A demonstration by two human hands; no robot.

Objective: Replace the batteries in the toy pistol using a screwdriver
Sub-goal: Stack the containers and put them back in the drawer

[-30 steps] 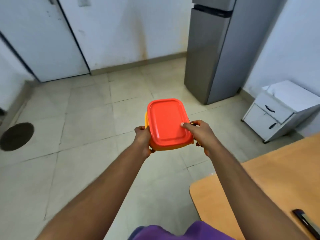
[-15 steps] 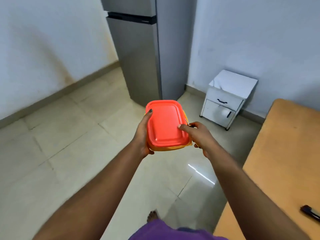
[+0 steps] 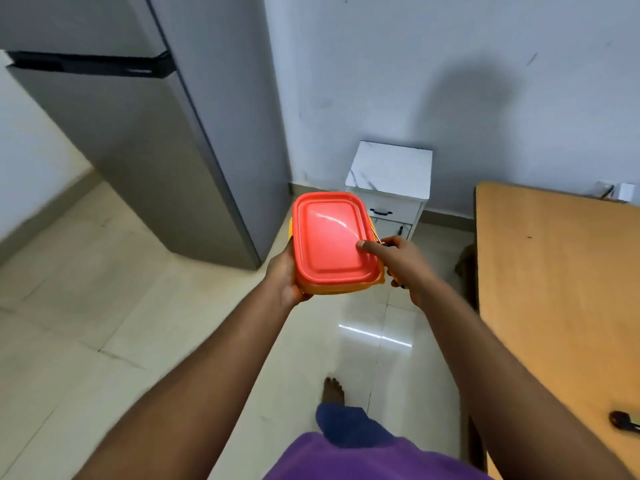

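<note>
While both hands are holding a yellow container (image 3: 341,289) with an orange-red lid (image 3: 330,237) over the tiled floor (image 3: 104,306), the left hand (image 3: 285,277) is cupping its left side from below, fingers curled under it. The right hand (image 3: 403,266) is pressing its thumb on the lid and also gripping a thin screwdriver (image 3: 375,234) against the container's right edge. A wooden table (image 3: 554,289) is standing to the right, with a dark object (image 3: 623,420) lying at its near edge; the toy pistol cannot be identified.
</note>
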